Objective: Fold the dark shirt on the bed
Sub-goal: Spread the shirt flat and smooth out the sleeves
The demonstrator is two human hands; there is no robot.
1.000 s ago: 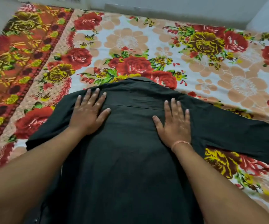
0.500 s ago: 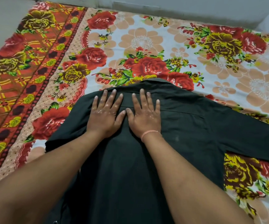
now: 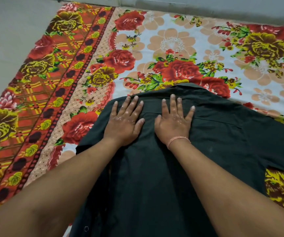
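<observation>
Floral bed (image 3: 180, 40) | dark shirt (image 3: 154, 177) lies flat, collar away from you | your left hand (image 3: 123, 124) and right hand (image 3: 174, 123) press spread below the collar | outstretched sleeve nearer your right.

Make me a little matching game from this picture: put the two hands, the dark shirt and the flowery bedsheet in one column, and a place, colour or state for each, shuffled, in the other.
Column one:
1. left hand
2. right hand
3. dark shirt
4. bedsheet

Column two:
A. printed with red and yellow flowers
B. spread out beneath both palms
C. flat on the cloth, a pink thread band at its wrist
D. flat on the cloth, its wrist bare

Pairs: 1-D, 2-C, 3-B, 4-A.
</observation>
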